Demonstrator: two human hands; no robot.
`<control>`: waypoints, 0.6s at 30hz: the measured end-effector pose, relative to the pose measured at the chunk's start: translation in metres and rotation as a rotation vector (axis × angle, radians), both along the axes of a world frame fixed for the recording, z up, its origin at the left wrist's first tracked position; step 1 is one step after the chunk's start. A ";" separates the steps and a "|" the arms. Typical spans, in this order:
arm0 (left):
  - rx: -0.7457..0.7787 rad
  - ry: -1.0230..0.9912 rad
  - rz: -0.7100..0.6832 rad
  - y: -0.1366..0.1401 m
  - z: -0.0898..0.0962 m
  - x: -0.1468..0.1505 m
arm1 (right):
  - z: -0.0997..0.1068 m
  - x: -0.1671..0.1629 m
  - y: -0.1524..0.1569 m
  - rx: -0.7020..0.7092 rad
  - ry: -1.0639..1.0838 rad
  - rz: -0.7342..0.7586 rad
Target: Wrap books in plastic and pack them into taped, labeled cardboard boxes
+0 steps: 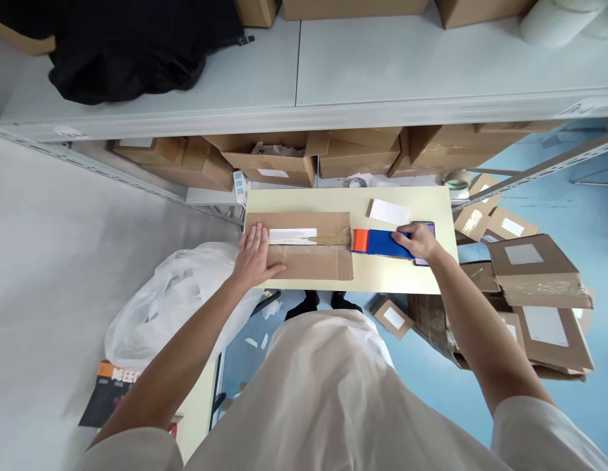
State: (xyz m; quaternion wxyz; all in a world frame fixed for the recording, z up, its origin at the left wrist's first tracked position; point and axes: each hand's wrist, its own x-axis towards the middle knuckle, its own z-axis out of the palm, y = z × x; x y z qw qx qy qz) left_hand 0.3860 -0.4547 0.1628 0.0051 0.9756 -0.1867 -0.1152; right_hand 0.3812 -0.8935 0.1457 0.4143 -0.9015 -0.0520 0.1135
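A flat brown cardboard box [311, 265] lies on the pale yellow table, with a white strip and clear brownish tape [333, 240] along its middle seam. My left hand [253, 255] rests on the left end of the box, fingers stretched out and thumb apart. At the right, my right hand [418, 241] grips a blue and orange tape dispenser [382, 243]. The orange end of the dispenser is against the right edge of the box, where the tape ends. Partly under my right hand lies a phone [430, 229]. A white paper slip [389, 211] is just behind the dispenser.
Past the table [402, 281] stands a shelf [382, 78] with open cartons [269, 163] and a tape roll [457, 180]. A black garment [132, 52] hangs over its upper board. Boxes [534, 268] are piled at the right; a white plastic bag [181, 294] sits at the left.
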 end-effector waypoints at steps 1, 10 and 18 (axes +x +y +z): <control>0.013 -0.010 0.042 0.004 0.001 0.002 | 0.000 0.009 0.010 0.013 -0.010 0.015; -0.051 0.093 -0.141 -0.109 -0.003 -0.001 | -0.017 0.048 0.038 0.137 -0.029 0.118; -0.060 0.116 -0.214 -0.139 -0.003 0.000 | -0.029 0.044 0.037 0.257 0.052 0.142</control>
